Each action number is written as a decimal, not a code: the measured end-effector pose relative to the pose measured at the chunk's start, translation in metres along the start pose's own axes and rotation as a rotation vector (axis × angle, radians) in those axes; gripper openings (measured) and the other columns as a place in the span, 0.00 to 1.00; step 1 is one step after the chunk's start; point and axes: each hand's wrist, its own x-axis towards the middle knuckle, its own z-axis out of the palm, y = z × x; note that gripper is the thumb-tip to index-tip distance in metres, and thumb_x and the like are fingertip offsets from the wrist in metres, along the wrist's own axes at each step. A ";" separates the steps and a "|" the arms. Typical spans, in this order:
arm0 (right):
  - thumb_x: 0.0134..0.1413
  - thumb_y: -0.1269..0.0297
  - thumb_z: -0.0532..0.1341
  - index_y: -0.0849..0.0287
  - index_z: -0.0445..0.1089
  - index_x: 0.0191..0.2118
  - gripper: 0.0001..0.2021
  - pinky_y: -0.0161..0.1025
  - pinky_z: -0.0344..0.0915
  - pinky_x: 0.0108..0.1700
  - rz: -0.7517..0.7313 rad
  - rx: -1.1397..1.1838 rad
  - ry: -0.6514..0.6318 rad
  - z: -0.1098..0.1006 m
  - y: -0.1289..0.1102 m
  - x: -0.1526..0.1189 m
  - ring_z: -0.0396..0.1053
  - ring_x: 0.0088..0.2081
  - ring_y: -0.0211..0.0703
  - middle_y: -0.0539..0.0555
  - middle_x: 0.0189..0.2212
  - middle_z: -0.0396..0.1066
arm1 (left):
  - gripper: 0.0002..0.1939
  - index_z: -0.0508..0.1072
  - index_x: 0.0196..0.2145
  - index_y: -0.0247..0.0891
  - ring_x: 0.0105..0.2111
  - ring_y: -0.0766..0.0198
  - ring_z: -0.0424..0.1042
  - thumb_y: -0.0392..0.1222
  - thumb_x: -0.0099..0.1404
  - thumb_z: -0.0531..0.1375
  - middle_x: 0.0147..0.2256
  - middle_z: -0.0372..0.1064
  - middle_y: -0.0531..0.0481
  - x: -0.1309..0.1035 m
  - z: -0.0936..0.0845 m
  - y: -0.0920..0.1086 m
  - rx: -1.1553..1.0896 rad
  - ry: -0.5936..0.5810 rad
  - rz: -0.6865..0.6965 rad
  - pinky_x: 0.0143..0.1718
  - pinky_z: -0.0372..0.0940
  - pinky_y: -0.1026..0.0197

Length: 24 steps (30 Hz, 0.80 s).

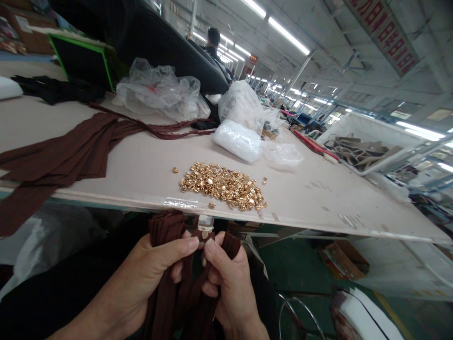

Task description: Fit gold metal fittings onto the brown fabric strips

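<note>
Just below the table's front edge, my left hand is closed around a folded bundle of brown zipper tapes, thumb and fingertips pinching a strip. My right hand grips more of the brown tape, its thumb pressed close to the left thumb. Between the two thumbs shows a small gold zipper slider, seated against a pale metal holder at the table edge. The tape ends hang down below both hands. On the table just beyond lies a pile of gold sliders.
More brown tapes lie across the table's left side. Clear plastic bags and a white plastic packet rest behind the pile. A white bin with grey-brown strips stands at the right. Below is a cardboard box.
</note>
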 end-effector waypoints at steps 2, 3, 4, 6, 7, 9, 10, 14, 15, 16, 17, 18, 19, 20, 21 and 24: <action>0.46 0.54 0.78 0.59 0.65 0.26 0.22 0.22 0.45 0.15 0.004 0.009 -0.004 0.000 0.000 -0.001 0.43 0.16 0.23 0.41 0.18 0.64 | 0.23 0.67 0.15 0.39 0.17 0.68 0.59 0.51 0.44 0.76 0.14 0.60 0.58 0.000 0.000 -0.001 -0.011 -0.009 -0.005 0.21 0.59 0.65; 0.46 0.53 0.78 0.59 0.65 0.26 0.22 0.22 0.44 0.15 0.005 0.014 -0.005 0.000 0.000 -0.001 0.43 0.16 0.23 0.41 0.18 0.63 | 0.23 0.67 0.14 0.39 0.17 0.68 0.59 0.51 0.45 0.76 0.14 0.60 0.57 0.000 -0.001 -0.002 -0.017 -0.015 -0.007 0.21 0.59 0.65; 0.46 0.53 0.78 0.59 0.65 0.26 0.22 0.22 0.44 0.15 0.008 0.018 -0.007 0.000 0.000 -0.001 0.42 0.16 0.23 0.41 0.18 0.63 | 0.23 0.67 0.14 0.40 0.17 0.68 0.59 0.51 0.44 0.76 0.14 0.60 0.57 -0.001 -0.001 -0.002 -0.024 -0.019 -0.009 0.21 0.59 0.65; 0.46 0.53 0.78 0.59 0.66 0.26 0.22 0.22 0.43 0.15 0.010 0.024 -0.010 0.000 0.001 -0.002 0.42 0.16 0.23 0.40 0.18 0.63 | 0.23 0.67 0.14 0.40 0.17 0.68 0.60 0.51 0.44 0.77 0.14 0.61 0.57 -0.001 -0.001 -0.002 -0.033 -0.019 -0.009 0.21 0.59 0.65; 0.46 0.53 0.78 0.59 0.66 0.26 0.22 0.22 0.43 0.15 0.010 0.028 -0.011 0.000 0.001 -0.002 0.41 0.16 0.23 0.41 0.18 0.63 | 0.23 0.67 0.14 0.40 0.17 0.67 0.60 0.51 0.43 0.77 0.14 0.61 0.57 -0.002 -0.002 -0.003 -0.033 -0.014 -0.013 0.21 0.59 0.64; 0.46 0.53 0.78 0.59 0.65 0.26 0.22 0.23 0.43 0.15 0.008 0.035 -0.021 -0.001 0.001 -0.001 0.41 0.16 0.23 0.40 0.18 0.63 | 0.23 0.67 0.13 0.40 0.17 0.67 0.60 0.51 0.42 0.77 0.14 0.61 0.57 -0.002 -0.002 -0.003 -0.029 -0.012 -0.019 0.20 0.59 0.64; 0.47 0.53 0.78 0.59 0.65 0.26 0.22 0.23 0.43 0.15 0.006 0.037 -0.024 -0.001 0.001 -0.001 0.41 0.16 0.23 0.40 0.17 0.62 | 0.23 0.67 0.13 0.40 0.17 0.67 0.60 0.51 0.42 0.77 0.14 0.61 0.57 -0.003 -0.002 -0.003 -0.028 -0.013 -0.022 0.21 0.59 0.64; 0.46 0.53 0.77 0.59 0.66 0.26 0.22 0.23 0.43 0.15 0.012 0.027 -0.018 0.000 0.000 0.000 0.41 0.16 0.23 0.41 0.17 0.63 | 0.22 0.68 0.14 0.40 0.17 0.67 0.61 0.52 0.43 0.76 0.14 0.61 0.57 -0.004 -0.001 -0.002 -0.018 -0.011 -0.016 0.21 0.60 0.64; 0.46 0.53 0.78 0.59 0.66 0.26 0.22 0.23 0.43 0.15 0.013 0.027 -0.015 -0.001 0.000 0.000 0.41 0.16 0.23 0.41 0.18 0.63 | 0.22 0.68 0.14 0.39 0.17 0.67 0.61 0.52 0.43 0.76 0.14 0.61 0.57 -0.004 -0.001 -0.001 -0.010 -0.009 -0.007 0.21 0.60 0.64; 0.46 0.53 0.78 0.59 0.66 0.26 0.22 0.23 0.43 0.15 0.013 0.029 -0.012 -0.001 0.000 0.000 0.41 0.16 0.23 0.41 0.18 0.64 | 0.23 0.68 0.14 0.39 0.16 0.68 0.60 0.52 0.43 0.76 0.13 0.61 0.57 -0.004 0.000 -0.001 -0.003 -0.008 0.003 0.20 0.60 0.65; 0.45 0.53 0.78 0.59 0.66 0.26 0.22 0.23 0.43 0.15 0.011 0.033 -0.010 -0.001 0.000 0.000 0.41 0.16 0.23 0.41 0.18 0.64 | 0.23 0.67 0.13 0.39 0.16 0.68 0.59 0.52 0.43 0.76 0.13 0.60 0.57 -0.004 0.000 0.000 0.003 -0.004 0.009 0.20 0.59 0.65; 0.45 0.53 0.78 0.59 0.66 0.26 0.22 0.23 0.43 0.15 0.009 0.037 -0.011 -0.001 0.000 0.001 0.41 0.16 0.23 0.41 0.18 0.64 | 0.24 0.67 0.13 0.39 0.16 0.68 0.59 0.52 0.42 0.76 0.13 0.60 0.57 -0.003 0.001 0.000 0.005 -0.002 0.008 0.20 0.59 0.65; 0.45 0.53 0.78 0.59 0.66 0.26 0.22 0.23 0.43 0.14 0.009 0.040 -0.014 -0.001 0.000 0.001 0.41 0.16 0.23 0.41 0.17 0.64 | 0.24 0.67 0.13 0.39 0.16 0.68 0.59 0.52 0.41 0.77 0.13 0.60 0.57 -0.002 0.001 0.000 0.004 0.002 0.006 0.20 0.59 0.65; 0.44 0.53 0.78 0.59 0.66 0.26 0.22 0.23 0.43 0.14 0.010 0.042 -0.018 -0.001 0.000 0.001 0.41 0.15 0.23 0.41 0.17 0.63 | 0.24 0.67 0.13 0.39 0.16 0.68 0.59 0.52 0.41 0.77 0.13 0.60 0.57 -0.002 0.001 -0.001 0.001 0.002 0.003 0.20 0.59 0.65; 0.44 0.53 0.78 0.59 0.66 0.26 0.22 0.23 0.43 0.14 0.012 0.044 -0.021 -0.002 0.000 0.002 0.41 0.15 0.23 0.40 0.17 0.63 | 0.24 0.67 0.13 0.39 0.16 0.67 0.60 0.53 0.42 0.77 0.13 0.60 0.57 -0.001 0.001 -0.001 -0.002 0.001 -0.002 0.20 0.59 0.64; 0.45 0.54 0.78 0.59 0.66 0.26 0.22 0.23 0.43 0.14 0.012 0.045 -0.020 -0.001 0.000 0.003 0.40 0.15 0.23 0.39 0.16 0.60 | 0.25 0.66 0.14 0.40 0.16 0.67 0.61 0.53 0.42 0.77 0.14 0.61 0.57 0.000 0.001 -0.003 -0.010 -0.003 0.007 0.19 0.60 0.64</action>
